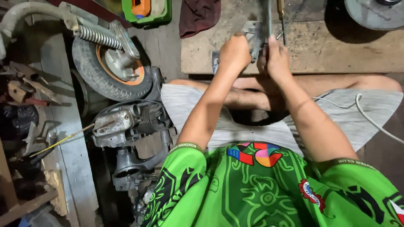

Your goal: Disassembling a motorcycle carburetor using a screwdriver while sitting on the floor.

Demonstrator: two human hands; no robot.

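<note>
Clenched left hand (235,51) and right hand (275,59) wrapped around grey angular metal bracket (252,35), held between them, upper centre, worn wooden board (336,46) beneath.

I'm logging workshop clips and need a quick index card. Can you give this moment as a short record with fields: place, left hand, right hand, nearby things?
place: person seated on a wooden floor, legs crossed, facing a worn board
left hand: closed in a fist on a grey metal part
right hand: gripping the same metal part from the other side
to the person's left: small engine; wheel with orange hub; coil spring
far edge: green crate; dark red cloth
</note>
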